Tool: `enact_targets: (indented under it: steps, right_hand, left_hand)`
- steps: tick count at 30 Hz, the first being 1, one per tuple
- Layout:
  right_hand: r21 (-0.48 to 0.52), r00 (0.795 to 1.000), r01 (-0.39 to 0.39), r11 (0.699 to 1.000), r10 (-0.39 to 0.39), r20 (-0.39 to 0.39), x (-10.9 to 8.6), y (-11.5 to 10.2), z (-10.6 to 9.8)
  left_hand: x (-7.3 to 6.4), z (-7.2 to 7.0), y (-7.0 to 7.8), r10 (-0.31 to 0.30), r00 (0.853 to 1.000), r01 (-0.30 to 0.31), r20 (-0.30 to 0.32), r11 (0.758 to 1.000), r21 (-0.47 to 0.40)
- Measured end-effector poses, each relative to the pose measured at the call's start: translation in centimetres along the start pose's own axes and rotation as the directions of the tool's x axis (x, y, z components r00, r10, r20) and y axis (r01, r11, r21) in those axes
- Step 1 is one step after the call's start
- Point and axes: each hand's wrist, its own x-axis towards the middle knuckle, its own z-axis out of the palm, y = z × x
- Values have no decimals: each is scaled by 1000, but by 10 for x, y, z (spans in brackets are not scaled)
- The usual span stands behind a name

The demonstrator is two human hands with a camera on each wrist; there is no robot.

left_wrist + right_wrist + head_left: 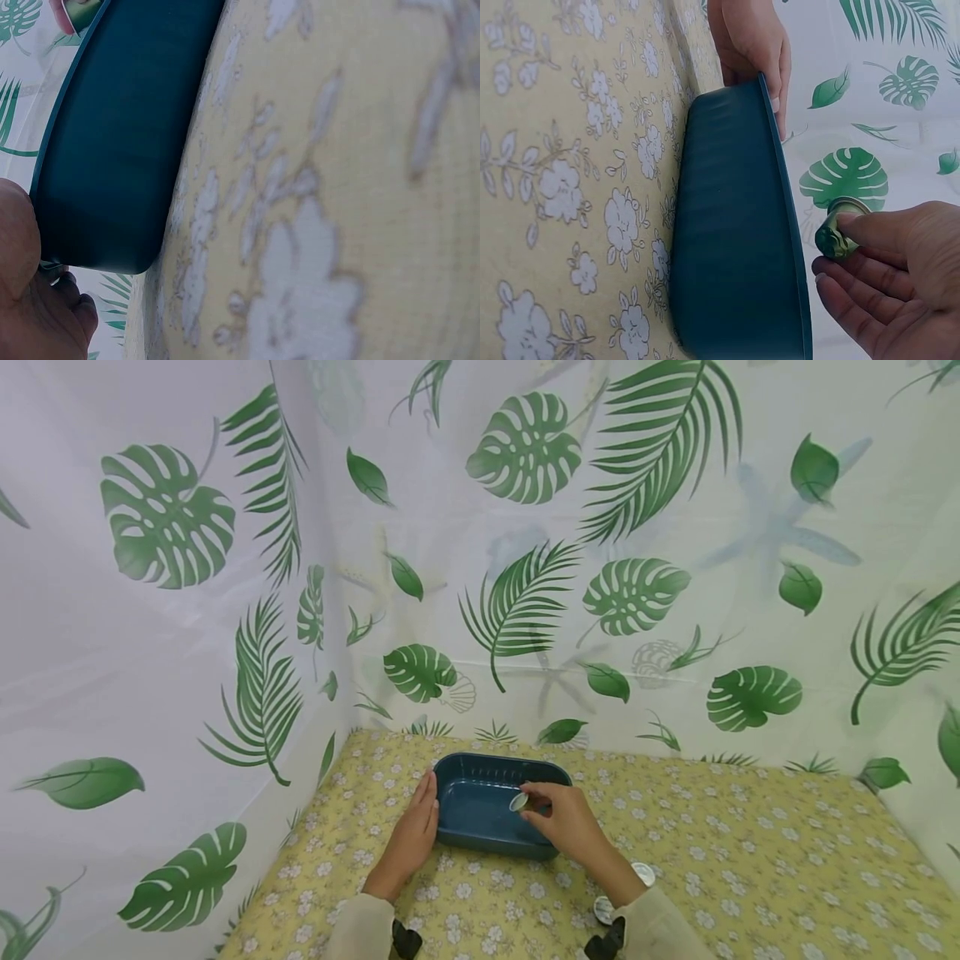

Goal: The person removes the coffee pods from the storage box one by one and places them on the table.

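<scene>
A dark blue rectangular plastic basin point(480, 845) sits on the flowered cloth. My left hand point(414, 831) rests against its left end, fingers extended along the wall and reaching the rim. In the right wrist view the same hand point(754, 37) shows at the basin's far end. Above the basin's right side, my right hand point(564, 817) pinches a small green-gold coffee capsule point(838, 229) between thumb and fingers. The capsule is tilted, its pale round lid point(518, 802) facing left in the head view.
Two round silver-lidded pieces, one farther point(642, 874) and one nearer point(603, 910), lie on the cloth by my right wrist. A yellow flowered cloth point(750, 852) covers the table. White leaf-printed sheets point(675, 693) hang behind it and on the left.
</scene>
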Motion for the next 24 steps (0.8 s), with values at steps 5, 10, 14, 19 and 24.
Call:
enact_targets:
  steps: [5, 10, 14, 19, 24]
  right_hand:
    - [15, 1000, 3, 1000, -3, -2, -3, 0, -1]
    - [29, 1000, -1, 1000, 1, -6, -7, -1, -4]
    - [34, 1000, -13, 999, 14, -11, -11, -2, -7]
    - [30, 998, -55, 998, 55, -15, -15, -3, -9]
    - [44, 996, -85, 995, 86, -24, -19, -4, -13]
  left_hand:
    - [0, 0, 1, 13, 1000, -13, -7, 1000, 2]
    - [1, 1, 1, 9, 1000, -9, -12, 1000, 18]
    - [1, 2, 2, -6, 1000, 6, -8, 1000, 22]
    - [0, 3, 0, -22, 1000, 22, 3, 1000, 14]
    - [0, 3, -1, -10, 1000, 10, -6, 1000, 5]
